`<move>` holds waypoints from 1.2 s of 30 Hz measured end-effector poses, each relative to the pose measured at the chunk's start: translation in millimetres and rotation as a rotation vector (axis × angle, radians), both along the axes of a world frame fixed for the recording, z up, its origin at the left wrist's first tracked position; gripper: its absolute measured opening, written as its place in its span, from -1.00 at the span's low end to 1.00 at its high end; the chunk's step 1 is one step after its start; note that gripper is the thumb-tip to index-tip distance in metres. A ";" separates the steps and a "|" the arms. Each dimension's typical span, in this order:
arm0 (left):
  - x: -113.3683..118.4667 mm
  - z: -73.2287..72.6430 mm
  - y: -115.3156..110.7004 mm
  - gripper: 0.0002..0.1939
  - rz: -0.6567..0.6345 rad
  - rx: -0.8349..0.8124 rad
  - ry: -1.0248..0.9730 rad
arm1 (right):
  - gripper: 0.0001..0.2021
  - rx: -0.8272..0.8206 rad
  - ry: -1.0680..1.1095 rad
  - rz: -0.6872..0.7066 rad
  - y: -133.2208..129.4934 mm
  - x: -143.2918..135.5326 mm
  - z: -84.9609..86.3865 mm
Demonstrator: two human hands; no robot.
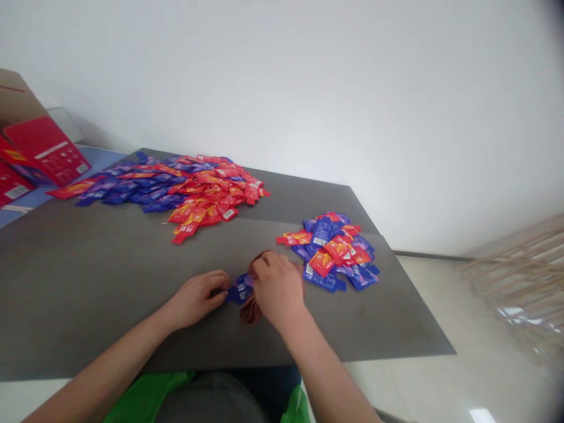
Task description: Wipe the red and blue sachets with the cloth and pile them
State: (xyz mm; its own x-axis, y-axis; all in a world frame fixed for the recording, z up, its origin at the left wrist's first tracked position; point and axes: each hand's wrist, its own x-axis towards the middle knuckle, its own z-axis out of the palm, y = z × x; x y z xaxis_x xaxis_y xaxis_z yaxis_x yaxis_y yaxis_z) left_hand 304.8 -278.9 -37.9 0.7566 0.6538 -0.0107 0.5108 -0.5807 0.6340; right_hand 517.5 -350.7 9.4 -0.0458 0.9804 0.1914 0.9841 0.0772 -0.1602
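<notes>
A blue sachet with white characters lies on the grey table between my hands. My left hand pinches its narrow left tip between thumb and fingers. Over the sachet's right part, my right hand presses down with a bunched brown cloth gripped under its fingers. The cloth sticks out above and below the hand, and the rest of it is hidden. Just beyond my right hand is a small pile of red and blue sachets, its nearest blue sachet close to the knuckles.
A larger heap of red and blue sachets spreads over the far left of the grey table. An open red carton stands at the left on a blue surface. A white wall rises behind; wooden slats are at the right.
</notes>
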 end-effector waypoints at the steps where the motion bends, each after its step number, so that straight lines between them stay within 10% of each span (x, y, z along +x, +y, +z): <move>1: 0.0 -0.7 0.3 -0.86 0.001 0.004 0.004 | -0.87 -0.028 -0.009 0.070 -0.4 -3.3 -3.7; 7: 0.3 1.3 0.0 -0.85 -0.001 -0.012 0.006 | -0.83 -0.120 -0.057 -0.246 10.0 21.7 -6.2; 15: 0.2 0.0 1.0 -0.84 -0.011 -0.024 0.007 | -0.83 -0.084 -0.020 0.128 -11.5 -36.9 -5.0; 23: -1.7 -0.7 1.3 -0.88 -0.007 0.002 0.006 | -0.77 -0.162 -0.029 -0.351 -4.6 36.7 -17.9; 29: -2.9 -4.2 1.9 -0.88 0.000 0.016 0.008 | -0.63 -0.168 -0.088 -0.122 -33.1 28.9 -13.7; 36: -1.2 -3.0 -1.0 -0.82 0.052 0.024 0.021 | -0.37 -0.405 -0.117 0.098 2.7 46.9 -5.8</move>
State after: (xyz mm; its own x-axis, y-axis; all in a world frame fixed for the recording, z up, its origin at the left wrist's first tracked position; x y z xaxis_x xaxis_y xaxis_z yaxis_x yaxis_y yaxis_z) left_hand 303.6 -279.9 -40.9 0.7210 0.6928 -0.0103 0.5541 -0.5676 0.6089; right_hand 564.4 -348.1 3.6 -0.1412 0.9652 -0.2201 0.9885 0.1253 -0.0847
